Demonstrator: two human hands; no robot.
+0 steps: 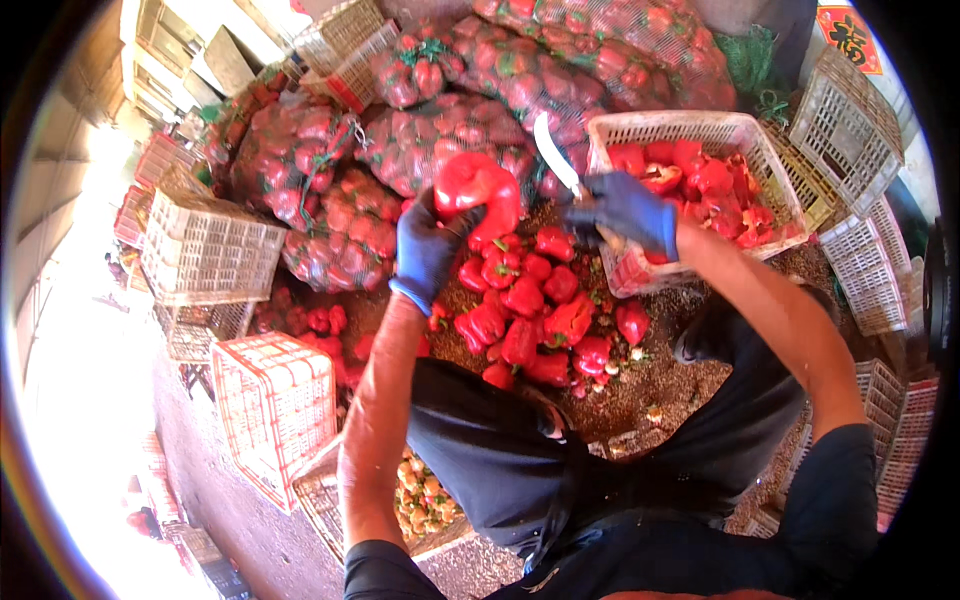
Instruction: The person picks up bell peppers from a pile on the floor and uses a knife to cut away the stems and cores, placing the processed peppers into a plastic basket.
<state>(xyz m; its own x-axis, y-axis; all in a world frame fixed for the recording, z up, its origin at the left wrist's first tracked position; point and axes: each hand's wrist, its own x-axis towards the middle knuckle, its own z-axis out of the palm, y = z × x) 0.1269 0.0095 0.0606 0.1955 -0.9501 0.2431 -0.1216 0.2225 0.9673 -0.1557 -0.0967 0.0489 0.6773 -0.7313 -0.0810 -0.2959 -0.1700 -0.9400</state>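
In a blue and black glove, my left hand (pixel 437 245) is closed round a large red bell pepper (pixel 490 192), raised above the pile. My right hand (pixel 625 213), gloved the same way, grips a knife (pixel 553 153) whose curved, pale blade points up and to the left, apart from the pepper. Below and between the hands lies a heap of whole red bell peppers (pixel 524 297) on the ground. Under my right forearm stands a pale plastic crate (pixel 690 124) holding opened and cut red pepper pieces (pixel 712 180).
Mesh sacks of red peppers (pixel 450 135) are stacked at the far side. Empty-looking crates stand at left (pixel 210 245), near left (pixel 275 405) and right (pixel 850 115). A crate of yellowish-green pepper cores (pixel 425 498) sits beside my left leg. Seeds and scraps litter the ground.
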